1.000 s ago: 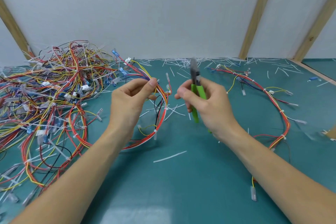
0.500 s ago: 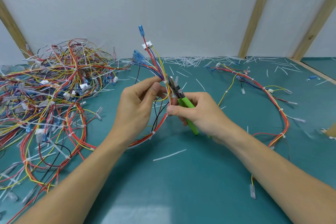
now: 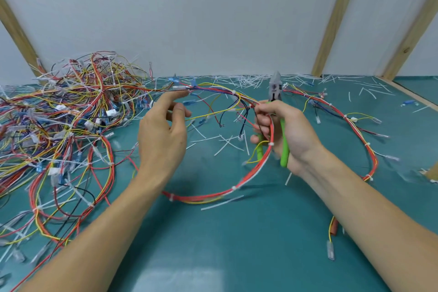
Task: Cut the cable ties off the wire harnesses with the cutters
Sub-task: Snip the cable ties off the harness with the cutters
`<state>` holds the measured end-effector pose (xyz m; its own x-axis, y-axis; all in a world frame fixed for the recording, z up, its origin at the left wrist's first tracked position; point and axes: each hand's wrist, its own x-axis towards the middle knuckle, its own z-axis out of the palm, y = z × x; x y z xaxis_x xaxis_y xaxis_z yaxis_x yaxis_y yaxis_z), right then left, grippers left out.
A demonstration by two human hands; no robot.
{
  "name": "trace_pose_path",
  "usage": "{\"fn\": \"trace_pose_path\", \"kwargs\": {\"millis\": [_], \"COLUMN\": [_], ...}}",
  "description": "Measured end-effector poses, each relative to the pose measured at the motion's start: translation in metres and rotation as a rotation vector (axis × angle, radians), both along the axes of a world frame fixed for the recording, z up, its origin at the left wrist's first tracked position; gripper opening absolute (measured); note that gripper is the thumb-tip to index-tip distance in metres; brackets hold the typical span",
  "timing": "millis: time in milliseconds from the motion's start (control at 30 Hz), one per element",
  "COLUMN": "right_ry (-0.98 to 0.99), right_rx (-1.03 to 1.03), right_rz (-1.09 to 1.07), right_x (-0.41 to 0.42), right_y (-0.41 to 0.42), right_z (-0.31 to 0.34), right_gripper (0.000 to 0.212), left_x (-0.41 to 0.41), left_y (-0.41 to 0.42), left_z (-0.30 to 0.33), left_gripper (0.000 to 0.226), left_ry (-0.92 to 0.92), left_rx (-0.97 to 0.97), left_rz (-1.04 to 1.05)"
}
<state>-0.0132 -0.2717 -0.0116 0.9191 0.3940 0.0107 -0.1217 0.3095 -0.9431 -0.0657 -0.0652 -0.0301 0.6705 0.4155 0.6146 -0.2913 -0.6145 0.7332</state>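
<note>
A wire harness (image 3: 251,176) of red, yellow and white wires loops over the teal table (image 3: 237,244) between my hands, with white cable ties (image 3: 233,188) along it. My right hand (image 3: 291,135) grips the green-handled cutters (image 3: 284,147), whose grey jaws (image 3: 275,89) point up and away from the wires. Its thumb and fingertips also pinch the harness near a branch point. My left hand (image 3: 163,133) hovers with fingers apart, the forefinger stretched out just under the harness's far end, holding nothing.
A big tangled pile of harnesses (image 3: 66,116) fills the left side. Another harness (image 3: 360,130) curves along the right. Cut white tie pieces (image 3: 225,142) litter the middle and the back edge by the wall. Wooden posts (image 3: 336,19) rise at the back right.
The harness end that stood upright has dropped flat across the table. My left hand has let go and opened. The cutters have swung off the wires, jaws now up, and my right hand pinches the harness.
</note>
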Motion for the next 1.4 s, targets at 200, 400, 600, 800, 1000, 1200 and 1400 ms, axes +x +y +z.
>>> {"fn": "trace_pose_path", "kwargs": {"millis": [200,400,600,800,1000,1200,1400], "right_ry": [0.189,0.249,0.145,0.055,-0.019,-0.033,-0.004], "right_rx": [0.174,0.216,0.179,0.109,0.054,0.074,0.055], "right_rz": [0.027,0.041,0.060,0.084,0.094,0.060,-0.048], "right_x": [0.010,0.017,0.019,0.014,0.011,0.009,0.014], "right_y": [-0.013,-0.019,-0.018,-0.012,-0.008,-0.003,-0.005], "right_z": [0.008,0.006,0.002,-0.003,-0.006,-0.010,-0.012], "right_gripper": [0.020,0.021,0.029,0.027,0.024,0.023,0.024], "left_x": [0.000,0.000,0.000,-0.008,-0.018,-0.021,-0.020], "left_y": [0.005,0.012,0.009,-0.006,-0.019,-0.027,-0.029], "left_z": [0.007,0.015,0.015,0.009,0.011,0.010,0.001], "left_gripper": [0.027,0.031,0.023,0.021,0.017,0.010,0.033], "left_ry": [0.009,0.131,0.152,0.052,-0.186,-0.066,0.506], "left_rx": [-0.301,-0.757,-0.772,-0.021,0.286,0.320,0.297], "left_rz": [-0.034,-0.183,-0.205,-0.024,-0.013,-0.266,-0.695]}}
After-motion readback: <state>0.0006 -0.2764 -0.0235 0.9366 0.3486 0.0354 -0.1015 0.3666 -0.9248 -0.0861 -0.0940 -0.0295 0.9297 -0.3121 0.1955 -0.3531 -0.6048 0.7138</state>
